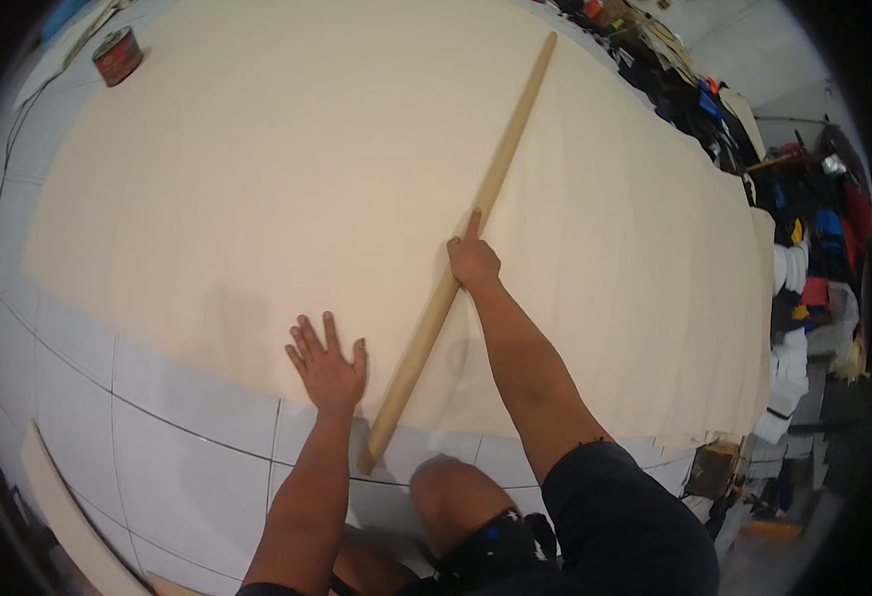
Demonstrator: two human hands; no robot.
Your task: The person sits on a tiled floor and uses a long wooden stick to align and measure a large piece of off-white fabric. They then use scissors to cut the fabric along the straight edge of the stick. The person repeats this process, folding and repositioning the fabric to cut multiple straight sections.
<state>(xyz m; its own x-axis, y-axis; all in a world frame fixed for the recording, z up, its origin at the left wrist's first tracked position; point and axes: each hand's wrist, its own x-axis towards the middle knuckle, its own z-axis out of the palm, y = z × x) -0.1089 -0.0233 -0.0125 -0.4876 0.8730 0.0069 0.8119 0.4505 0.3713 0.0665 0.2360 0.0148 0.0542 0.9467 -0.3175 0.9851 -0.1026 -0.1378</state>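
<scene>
The right hand (473, 262) presses the long wooden stick (466, 263) with closed fingers, forefinger extended along it. Left of it, the left hand (328, 366) lies flat, fingers spread, on the cream sheet (257, 179) covering the tiled floor (177, 417). Steady, even pressure should keep the stick from rolling.

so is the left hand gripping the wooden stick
No, the left hand lies flat with fingers spread on the cream sheet, beside the wooden stick; only the right hand touches it.
</scene>
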